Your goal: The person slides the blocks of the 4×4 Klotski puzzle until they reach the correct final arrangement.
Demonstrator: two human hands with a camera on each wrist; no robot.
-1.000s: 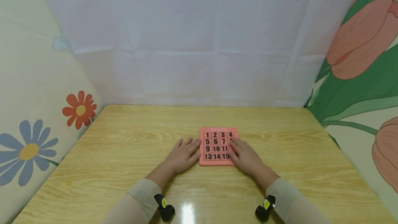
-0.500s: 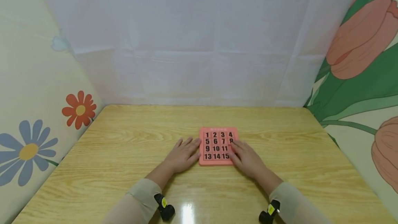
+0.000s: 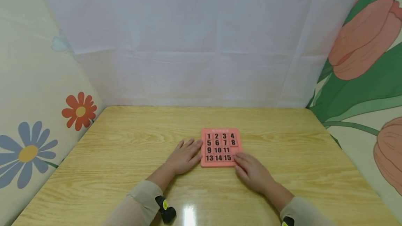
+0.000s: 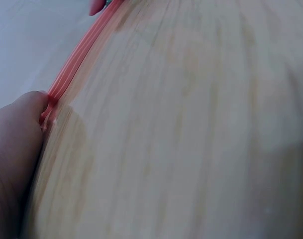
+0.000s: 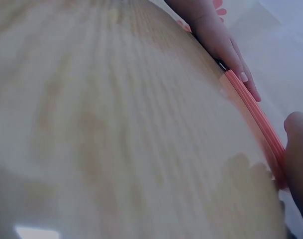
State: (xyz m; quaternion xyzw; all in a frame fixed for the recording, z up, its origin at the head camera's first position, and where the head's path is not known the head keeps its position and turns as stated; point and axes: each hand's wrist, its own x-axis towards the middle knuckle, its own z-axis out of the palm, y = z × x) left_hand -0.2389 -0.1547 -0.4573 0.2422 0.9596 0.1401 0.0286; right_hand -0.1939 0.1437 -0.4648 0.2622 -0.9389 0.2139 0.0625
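A pink sliding number puzzle (image 3: 220, 165) lies flat on the wooden table in the head view, its black-numbered tiles in rows from 1 at the top left. Below the 8 tile (image 3: 233, 142) is a vacant slot. My left hand (image 3: 183, 157) rests palm down, fingers extended, its fingertips and thumb against the puzzle's left edge. The right hand (image 3: 252, 172) touches the lower right corner with its fingertips, which partly cover the tile beside 15 (image 3: 227, 157). In the right wrist view, the puzzle's pink side (image 5: 255, 117) runs between both hands.
The wood-grain table (image 3: 141, 125) extends on all sides of the puzzle. A white sheet (image 3: 188, 44) hangs behind it, and flower-patterned cloths (image 3: 81, 111) stand at left and right. Each sleeve bears a black wrist camera, the left one (image 3: 166, 210) fully visible.
My right hand has drawn back toward the lower right, from beside the 8 to the bottom corner. The 8 and the vacant slot below it now show. The left hand stays still.
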